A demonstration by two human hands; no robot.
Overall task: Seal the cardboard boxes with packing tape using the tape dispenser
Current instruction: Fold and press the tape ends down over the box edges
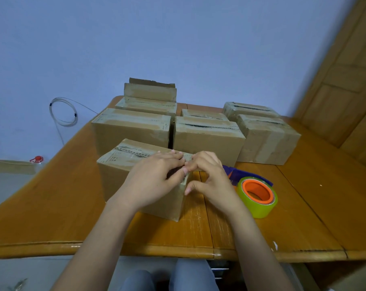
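The left hand (154, 179) is laid over the top right corner of the near box (119, 177). Its fingers are spread along the top and its thumb is pressed on the end face, so the corner is clasped in that grip. The right hand (211, 177) is set against the same corner with bent fingers, whose tips meet those of the left hand. Whether anything is pinched in that grip cannot be told.

The near box is stood askew on the wooden worktop (51, 206), a little back from the front edge. Bare wood is left to its left and in front.

Just right of the hands, the tape dispenser (241, 172) is laid on the worktop. Its green roll (259, 206) with an orange core faces up. More open wood is seen beyond it to the right.

Behind, three taped boxes are lined up: left box (131, 131), middle box (207, 139) and right box (268, 141). Their contents are hidden. Further back, more boxes are ranged. One of them, the flapped box (150, 93), has raised flaps, and its inside is not seen.
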